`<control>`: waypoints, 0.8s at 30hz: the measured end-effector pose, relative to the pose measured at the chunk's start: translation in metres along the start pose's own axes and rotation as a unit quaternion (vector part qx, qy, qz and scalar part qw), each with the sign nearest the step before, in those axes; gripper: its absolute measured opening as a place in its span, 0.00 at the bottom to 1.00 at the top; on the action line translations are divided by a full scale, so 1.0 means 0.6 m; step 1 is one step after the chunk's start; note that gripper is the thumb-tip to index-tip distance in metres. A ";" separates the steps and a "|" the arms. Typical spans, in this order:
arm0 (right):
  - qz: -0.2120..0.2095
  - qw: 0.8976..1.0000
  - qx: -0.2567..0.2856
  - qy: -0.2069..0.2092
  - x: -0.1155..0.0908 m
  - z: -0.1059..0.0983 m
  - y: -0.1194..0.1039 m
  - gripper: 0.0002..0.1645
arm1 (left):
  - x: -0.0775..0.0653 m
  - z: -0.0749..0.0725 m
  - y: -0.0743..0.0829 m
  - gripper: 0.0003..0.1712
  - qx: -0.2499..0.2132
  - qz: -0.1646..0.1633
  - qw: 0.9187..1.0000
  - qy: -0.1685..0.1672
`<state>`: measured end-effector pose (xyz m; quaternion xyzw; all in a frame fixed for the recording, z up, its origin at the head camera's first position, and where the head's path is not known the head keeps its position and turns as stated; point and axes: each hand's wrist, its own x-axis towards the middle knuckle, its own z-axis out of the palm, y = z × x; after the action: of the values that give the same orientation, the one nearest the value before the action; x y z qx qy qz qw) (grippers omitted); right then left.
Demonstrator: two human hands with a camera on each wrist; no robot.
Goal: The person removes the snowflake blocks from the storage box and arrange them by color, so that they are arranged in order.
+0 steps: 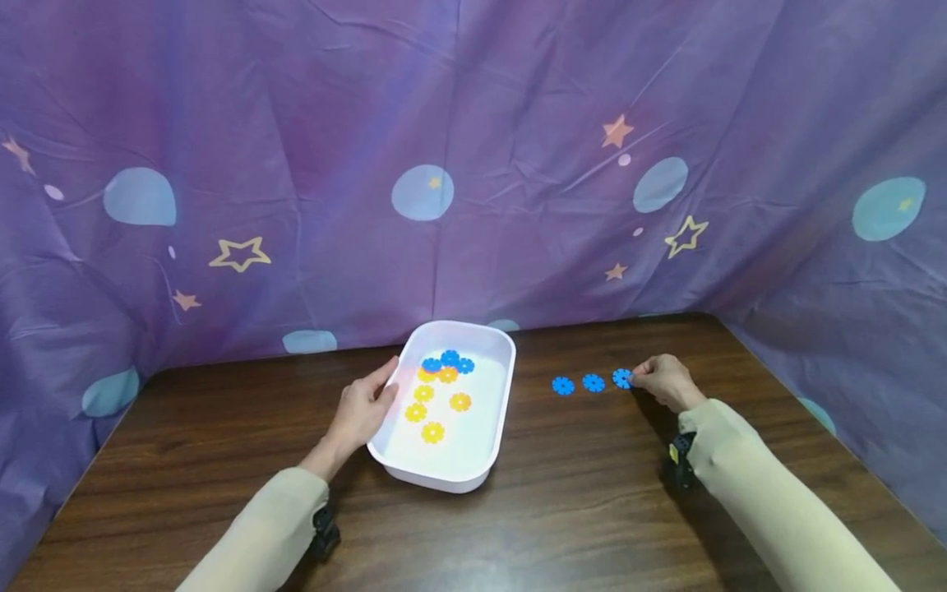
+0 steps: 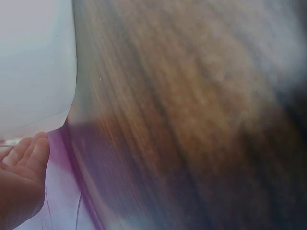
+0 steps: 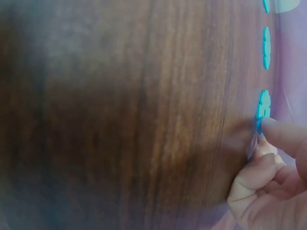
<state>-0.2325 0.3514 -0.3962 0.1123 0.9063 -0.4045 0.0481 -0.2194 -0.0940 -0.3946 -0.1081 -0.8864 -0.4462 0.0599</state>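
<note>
My left hand grips the left side of a white plastic tray, its thumb over the rim. Inside the tray lie several yellow notched plastic discs and, toward the far end, 3 blue ones. To the right of the tray, 3 blue discs form a row on the table. My right hand pinches the edge of the rightmost blue disc, fingertips down at the tabletop. In the right wrist view, thumb and finger meet at the near end of that disc. The left wrist view has the fingers under the tray edge.
The left blue disc and middle blue disc lie flat with small gaps between them. The dark wood table ends at a purple patterned curtain behind and at the sides. Both wrists carry small black devices.
</note>
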 end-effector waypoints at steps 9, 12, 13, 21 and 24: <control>-0.021 0.998 -0.055 0.017 -0.002 -0.004 -0.010 0.10 | 0.001 -0.004 0.002 0.26 -0.004 0.002 1.000 0.002; -0.023 0.998 -0.054 0.022 -0.003 -0.004 -0.011 0.10 | 0.001 -0.004 0.004 0.26 -0.006 0.001 1.000 0.002; -0.024 0.998 -0.054 0.025 -0.004 -0.004 -0.010 0.10 | 0.001 -0.004 0.004 0.26 -0.007 -0.003 1.000 0.002; -0.014 0.999 0.034 0.036 -0.013 0.008 -0.010 0.12 | 0.000 0.002 -0.001 0.26 -0.009 0.002 1.000 -0.002; -0.012 0.992 0.121 0.018 -0.016 0.019 -0.031 0.10 | 0.001 0.002 -0.002 0.25 -0.010 0.006 1.000 0.003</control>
<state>-0.2275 0.3292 -0.3885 0.1138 0.8528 -0.5095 0.0127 -0.2200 -0.0936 -0.3960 -0.1131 -0.8811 -0.4546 0.0644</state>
